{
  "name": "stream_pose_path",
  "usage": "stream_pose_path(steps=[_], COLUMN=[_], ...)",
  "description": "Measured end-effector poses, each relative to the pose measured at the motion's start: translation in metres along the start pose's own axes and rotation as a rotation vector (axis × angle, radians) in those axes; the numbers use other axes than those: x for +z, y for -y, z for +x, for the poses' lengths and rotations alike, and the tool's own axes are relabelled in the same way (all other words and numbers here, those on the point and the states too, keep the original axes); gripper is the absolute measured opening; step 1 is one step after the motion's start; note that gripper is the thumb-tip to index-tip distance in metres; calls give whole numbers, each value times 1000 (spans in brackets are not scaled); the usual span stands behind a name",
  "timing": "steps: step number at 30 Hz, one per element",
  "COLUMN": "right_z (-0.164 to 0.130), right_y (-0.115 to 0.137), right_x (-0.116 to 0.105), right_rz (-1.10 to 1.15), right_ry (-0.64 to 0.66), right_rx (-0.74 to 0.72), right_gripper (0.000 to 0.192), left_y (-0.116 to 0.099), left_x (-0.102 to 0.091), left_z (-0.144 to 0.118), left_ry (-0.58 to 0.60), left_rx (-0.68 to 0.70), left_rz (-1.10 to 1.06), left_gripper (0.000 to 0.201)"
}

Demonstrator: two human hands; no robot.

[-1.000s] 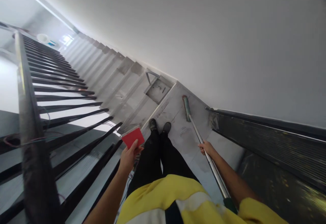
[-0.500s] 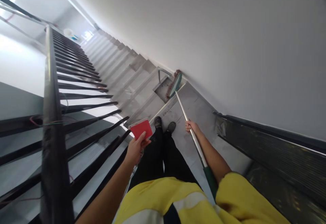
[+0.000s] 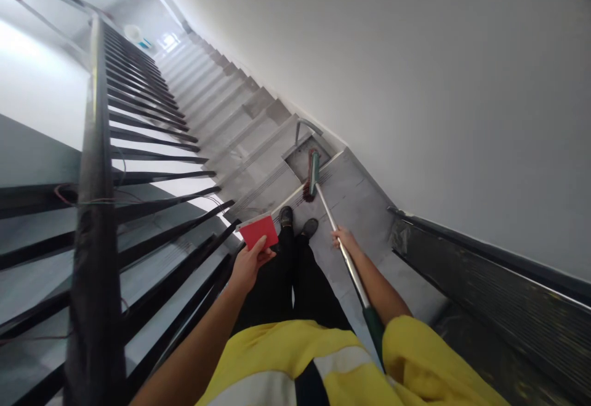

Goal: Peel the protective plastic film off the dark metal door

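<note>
My left hand (image 3: 249, 263) pinches a flat red rectangular piece with a pale far edge (image 3: 255, 231); its exact kind cannot be made out. My right hand (image 3: 345, 239) is wrapped round the silver pole of a broom (image 3: 314, 169), which has a green head, reddish-brown bristles and a dark green grip near my sleeve. The broom head lies across the landing's edge, partly in front of a grey metal dustpan (image 3: 298, 161). That dustpan rests on the step just below, its bent handle standing up by the wall.
Stairs (image 3: 249, 135) descend ahead to a lower floor, where a white bucket (image 3: 133, 33) stands. A black railing (image 3: 85, 209) with thin loose wires runs along the left. A plain wall (image 3: 392, 85) rises on the right, above dark ridged panels (image 3: 498, 270). My shoes (image 3: 287, 216) stand at the landing's edge.
The broom head has come back from beside the wall, over the dustpan's side to the landing's edge, and turned more upright in view. Both hands keep their holds.
</note>
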State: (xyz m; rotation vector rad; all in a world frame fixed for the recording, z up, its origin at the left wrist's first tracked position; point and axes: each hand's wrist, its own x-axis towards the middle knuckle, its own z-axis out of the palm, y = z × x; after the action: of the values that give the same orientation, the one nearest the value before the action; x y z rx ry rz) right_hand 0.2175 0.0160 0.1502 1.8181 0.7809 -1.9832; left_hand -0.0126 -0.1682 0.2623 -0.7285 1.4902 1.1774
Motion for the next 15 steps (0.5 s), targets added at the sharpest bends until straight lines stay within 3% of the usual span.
stream_pose_path(steps=[4, 7, 11, 15], right_z=[40, 31, -10, -35], right_y=[70, 89, 60, 18], right_x=[-23, -53, -83, -91], right_rz=[-105, -189, -394, -438], right_ry=[-157, -230, -253, -125], right_rx=[-115, -159, -230, -227], right_gripper=[16, 18, 22, 20], left_y=[-6, -6, -1, 4], left_x=[-2, -3, 2, 8], left_z=[-1, 2, 6, 7], left_ry=[-50, -64, -18, 3], left_rx=[-8, 4, -7, -19], left_rz=[-15, -7, 1, -4], left_gripper=[35, 31, 31, 34])
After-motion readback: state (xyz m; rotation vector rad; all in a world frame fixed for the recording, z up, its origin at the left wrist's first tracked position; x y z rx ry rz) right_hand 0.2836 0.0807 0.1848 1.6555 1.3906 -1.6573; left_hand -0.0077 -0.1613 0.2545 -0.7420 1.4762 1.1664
